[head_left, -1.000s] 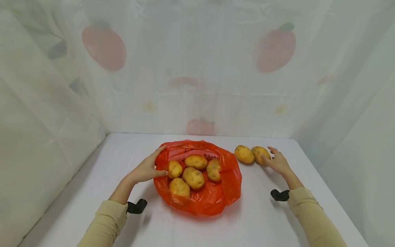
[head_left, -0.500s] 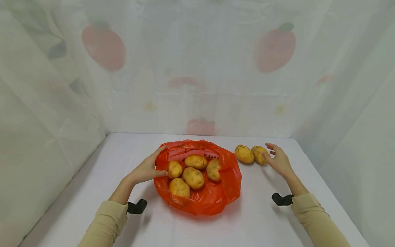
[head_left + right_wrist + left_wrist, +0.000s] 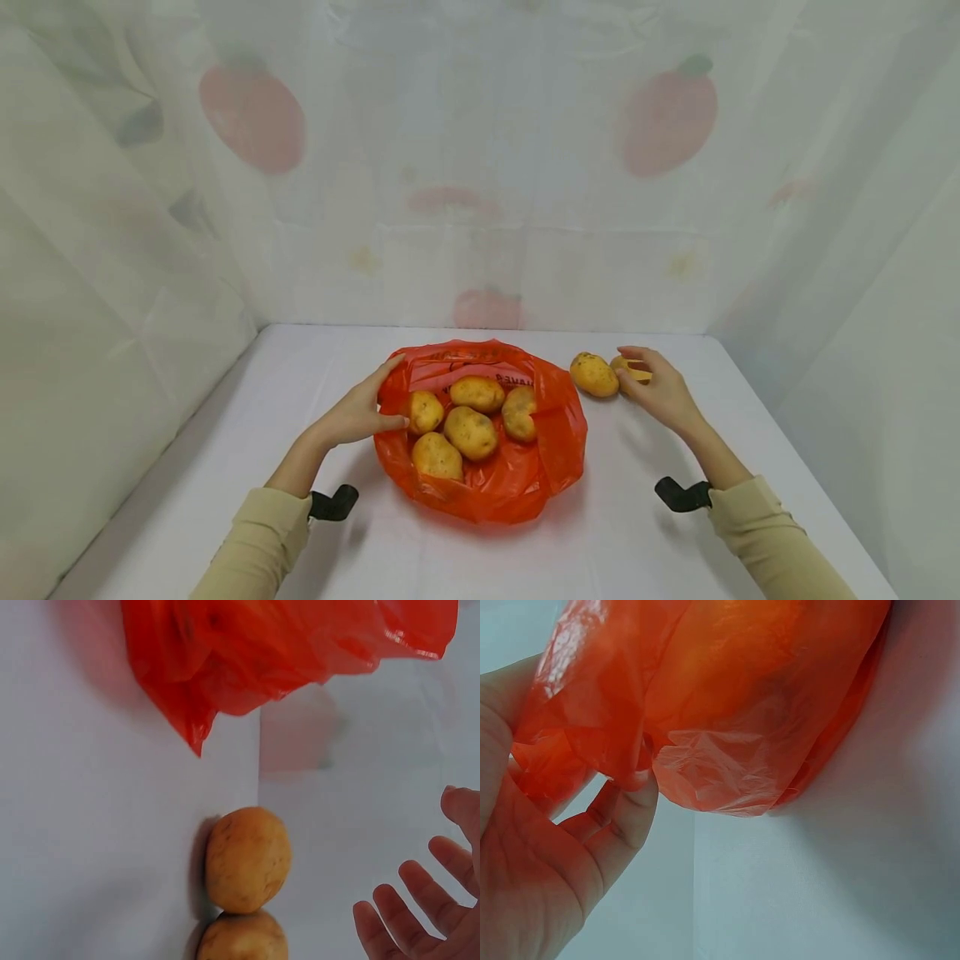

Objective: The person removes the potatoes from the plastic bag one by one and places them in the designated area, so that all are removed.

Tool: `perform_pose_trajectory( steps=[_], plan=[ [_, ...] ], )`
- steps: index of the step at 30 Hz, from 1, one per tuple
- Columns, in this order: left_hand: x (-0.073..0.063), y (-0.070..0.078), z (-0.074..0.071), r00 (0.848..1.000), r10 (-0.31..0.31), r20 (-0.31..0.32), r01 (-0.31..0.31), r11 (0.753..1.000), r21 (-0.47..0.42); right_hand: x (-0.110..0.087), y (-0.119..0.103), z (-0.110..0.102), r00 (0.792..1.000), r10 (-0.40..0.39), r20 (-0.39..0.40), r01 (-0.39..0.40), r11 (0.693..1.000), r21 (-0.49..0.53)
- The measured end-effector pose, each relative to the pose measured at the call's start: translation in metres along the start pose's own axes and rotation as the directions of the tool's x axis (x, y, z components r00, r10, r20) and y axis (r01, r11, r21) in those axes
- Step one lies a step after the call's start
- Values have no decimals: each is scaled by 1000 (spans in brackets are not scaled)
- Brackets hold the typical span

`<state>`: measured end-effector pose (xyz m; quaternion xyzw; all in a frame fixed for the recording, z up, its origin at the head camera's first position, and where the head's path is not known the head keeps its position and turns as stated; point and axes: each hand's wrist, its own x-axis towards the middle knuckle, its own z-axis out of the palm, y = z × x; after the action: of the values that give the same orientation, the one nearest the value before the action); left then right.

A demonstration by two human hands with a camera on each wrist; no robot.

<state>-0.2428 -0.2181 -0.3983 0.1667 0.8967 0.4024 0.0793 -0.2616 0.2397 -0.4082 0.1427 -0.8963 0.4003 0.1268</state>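
My left hand (image 3: 352, 414) holds the left rim of a red plastic bag (image 3: 562, 433), thumb inside; in the left wrist view its fingers (image 3: 634, 814) curl at the thin film. Several potatoes (image 3: 470, 433) lie in the bag, its mouth spread wide. To the right of the bag, two loose potatoes touch each other: a left one (image 3: 594, 375) and a right one (image 3: 624, 364). My right hand (image 3: 663, 396) partly covers the right one in the head view. The right wrist view shows that hand (image 3: 435, 907) with spread fingers, apart from both potatoes.
Everything lies on a white-covered table (image 3: 480, 567). A pale curtain (image 3: 480, 267) with faded fruit prints hangs along the back edge, and similar sheets (image 3: 112, 333) stand at both sides. Each wrist wears a black camera mount (image 3: 333, 502).
My right hand first drew slightly back, then shifted left, so it now hides more of the right loose potato. The left hand, the bag and the potatoes have stayed in place.
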Motion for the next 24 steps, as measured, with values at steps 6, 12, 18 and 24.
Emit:
perform_pose_trajectory(
  steps=[6, 12, 18, 24],
  plan=[
    [1, -2, 2, 1000, -3, -2, 3, 1000, -11, -1, -16, 2, 997, -77, -10, 78, 997, 26],
    [1, -2, 3, 1000, -17, 0, 17, 1000, -18, -4, -42, 2, 991, -135, -6, 136, 990, 40],
    [1, 0, 2, 1000, -14, 4, 14, 1000, -17, -6, -65, 4, 982, -189, 16, 187, 980, 70],
    [1, -2, 1, 1000, -13, 6, 13, 1000, -18, -11, -82, 8, 944, -330, 14, 327, 940, 102]
  ],
)
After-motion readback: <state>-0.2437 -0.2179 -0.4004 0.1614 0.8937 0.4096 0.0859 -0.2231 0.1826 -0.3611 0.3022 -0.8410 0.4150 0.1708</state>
